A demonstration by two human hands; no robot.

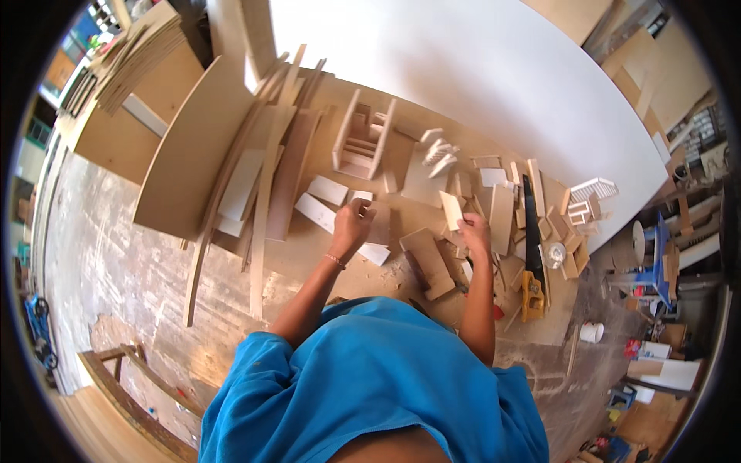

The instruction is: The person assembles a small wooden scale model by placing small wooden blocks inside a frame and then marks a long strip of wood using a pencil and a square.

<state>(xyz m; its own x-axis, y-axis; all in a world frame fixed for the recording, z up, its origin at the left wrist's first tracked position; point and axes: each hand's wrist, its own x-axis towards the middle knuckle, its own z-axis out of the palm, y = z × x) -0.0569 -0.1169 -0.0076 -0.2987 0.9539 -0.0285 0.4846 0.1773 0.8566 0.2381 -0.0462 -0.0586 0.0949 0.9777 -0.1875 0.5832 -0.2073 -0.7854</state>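
Observation:
My right hand [475, 232] pinches the lower end of a small pale rectangular wooden board [451, 210], which stands tilted above the worktable. My left hand [355, 225] hovers to its left, fingers curled in. A small white piece [363, 195] shows just beyond its fingertips; I cannot tell if they grip it. Around that hand lie white rectangular panels [328, 190]. Ahead stands a small open wooden frame with slats [361, 143]. Closer to me, a thick wooden block [429, 262] rests among shavings.
Long wooden strips [266, 208] and a large leaning board [197, 150] fill the left side. A handsaw with a yellow handle [532, 296] lies at right beside wood offcuts [570, 239] and a clear glass-like object [554, 253]. A white sheet [494, 85] rises behind the table.

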